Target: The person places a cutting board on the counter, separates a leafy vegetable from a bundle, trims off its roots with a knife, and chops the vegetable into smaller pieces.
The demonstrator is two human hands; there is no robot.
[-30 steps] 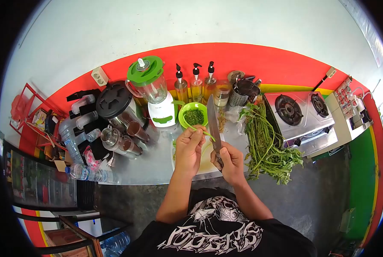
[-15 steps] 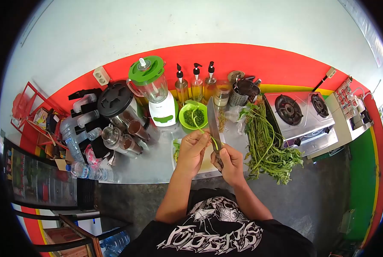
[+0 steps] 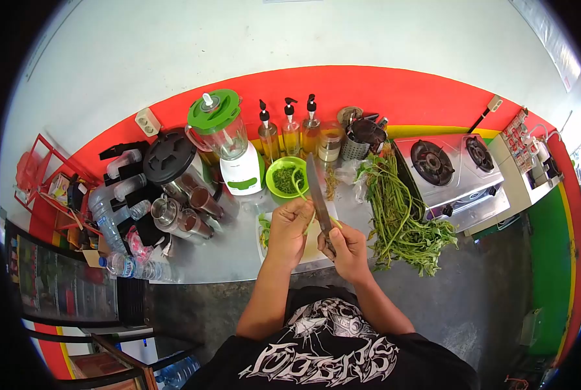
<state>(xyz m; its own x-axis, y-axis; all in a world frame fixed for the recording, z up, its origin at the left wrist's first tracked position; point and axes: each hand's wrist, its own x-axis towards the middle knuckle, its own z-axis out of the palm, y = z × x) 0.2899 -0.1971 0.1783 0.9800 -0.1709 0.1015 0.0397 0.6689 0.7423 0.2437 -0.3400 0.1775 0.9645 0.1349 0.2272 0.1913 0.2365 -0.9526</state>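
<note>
My left hand (image 3: 290,227) pinches a thin green stem (image 3: 298,184), whose upper end curls over the bowl. In my right hand (image 3: 350,252) is a knife (image 3: 316,192), its long blade pointing up and away from me and lying close to the stem. Part of the stem also shows at the right hand's fingers. Beyond the hands sits a green bowl (image 3: 275,193) of chopped greens (image 3: 283,178). Below them lies a white cutting board (image 3: 316,252), with green leafy scraps (image 3: 264,229) at its left side.
A bundle of leafy stalks (image 3: 398,208) lies right of the board, beside a two-burner stove (image 3: 459,169). A blender (image 3: 238,156), several pump bottles (image 3: 290,133) and a jar (image 3: 330,143) line the back. Metal cups (image 3: 196,221) and plastic bottles (image 3: 131,265) stand or lie left.
The knife and both hands stay close together, with the blade shifted slightly left. The stem's lower part now shows at the right fingers. The whole view has shifted slightly.
</note>
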